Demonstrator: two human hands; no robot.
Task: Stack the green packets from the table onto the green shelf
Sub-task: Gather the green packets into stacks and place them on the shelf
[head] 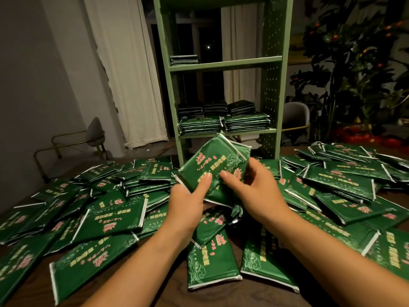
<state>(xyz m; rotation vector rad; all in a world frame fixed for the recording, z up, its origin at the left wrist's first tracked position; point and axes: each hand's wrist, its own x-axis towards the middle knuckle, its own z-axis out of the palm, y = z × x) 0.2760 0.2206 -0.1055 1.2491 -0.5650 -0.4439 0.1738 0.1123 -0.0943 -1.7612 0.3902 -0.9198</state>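
Dim room, white curtains (132, 74) on the left, a leafy plant with small red fruit (354, 63) on the right; we work at a dark wooden table (212, 293) strewn with loose green packets (110, 220); each packet carries gold and pink print with white cloud line-work, but the characters are too blurred for us to read; no brand legible. Our left hand (188, 202) and right hand (250, 187) together grip a small stack of packets (212, 167), tilted, raised above the table pile; left thumb lies across the top face, right thumb and fingers curl round the right edge. Behind stands the green shelf (223, 65); its lower board holds several neat packet stacks (223, 120), front rows and darker back rows; the upper board holds one short stack (183, 60) at its left end.
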